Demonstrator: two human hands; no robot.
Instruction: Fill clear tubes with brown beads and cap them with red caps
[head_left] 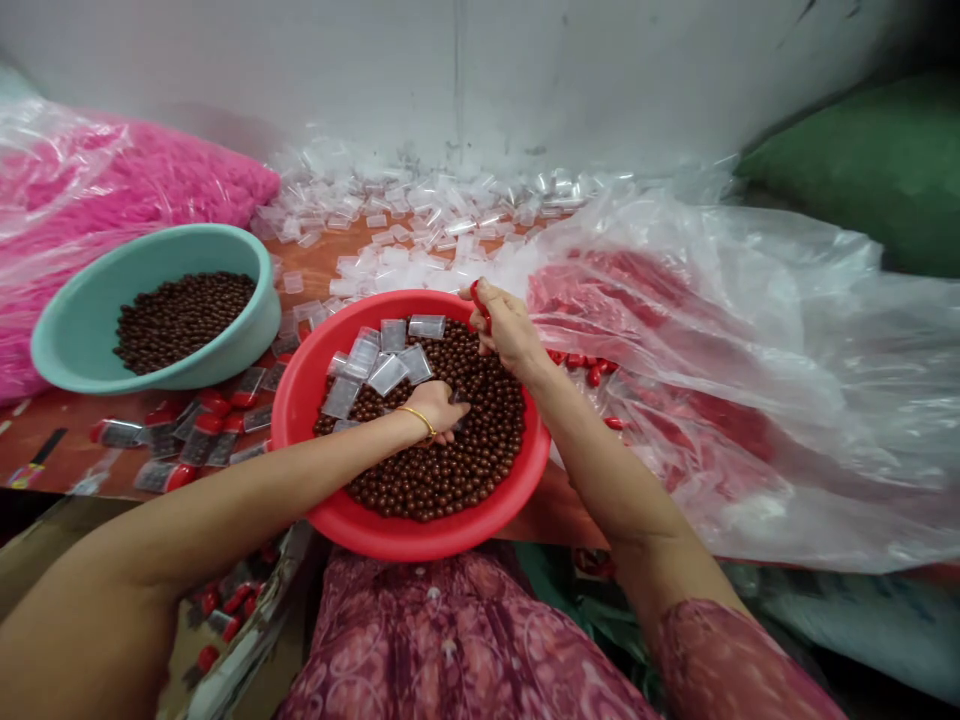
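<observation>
Clasping a red cap (477, 296) inward — right fingers (493, 293); left fingers (456, 411) amid brown balls (427, 480) — grip unclear.

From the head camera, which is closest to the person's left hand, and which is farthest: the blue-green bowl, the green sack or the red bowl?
Nearest to the left hand first:
1. Red bowl: the hand is inside it, among the brown balls.
2. Blue-green bowl: off to the left.
3. Green sack: far back on the right.
</observation>
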